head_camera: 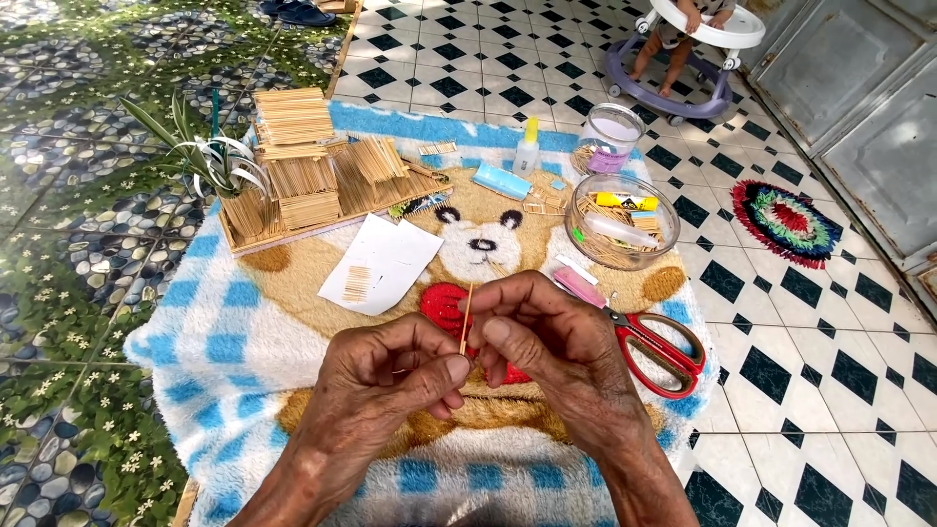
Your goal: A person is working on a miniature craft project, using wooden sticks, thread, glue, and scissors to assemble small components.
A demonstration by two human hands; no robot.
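My left hand (376,385) and my right hand (542,337) meet over a fluffy blanket (234,332) with a bear picture. Both pinch one thin wooden stick (466,317), held upright between thumbs and fingertips. Beyond the hands lies a white sheet of paper (386,262) with a small row of sticks glued on it. A model house made of sticks (312,166) stands at the blanket's far left on a board.
Red-handled scissors (654,346) lie right of my right hand. A clear bowl (622,222) holds sticks and a glue tube. Behind it are a plastic jar (607,139), a glue bottle (527,148) and a blue tube (502,181). A baby walker (688,54) stands on the tiled floor.
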